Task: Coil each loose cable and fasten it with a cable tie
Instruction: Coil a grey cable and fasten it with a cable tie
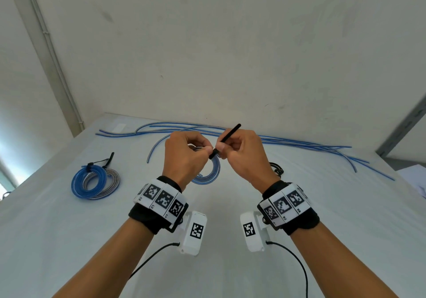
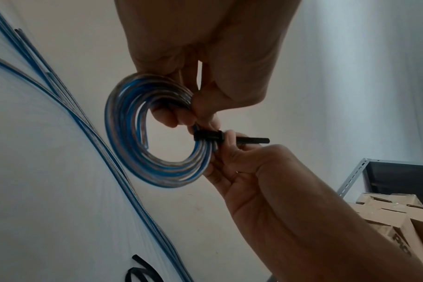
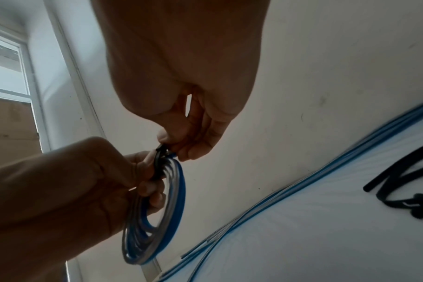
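Observation:
Above the white table my left hand grips a coil of blue and clear cable, seen as a ring in the left wrist view. A black cable tie wraps the coil where the fingers meet. My right hand pinches the tie, whose free tail sticks up and to the right. The tie's band crosses the strands, and its tail runs past my right fingers. From the right wrist, the tie sits at the coil's top.
Two tied coils, one blue and one grey, lie at the left of the table. Several loose blue cables stretch along the far edge by the wall. Spare black ties lie to the right. A metal shelf and cardboard boxes stand at the right.

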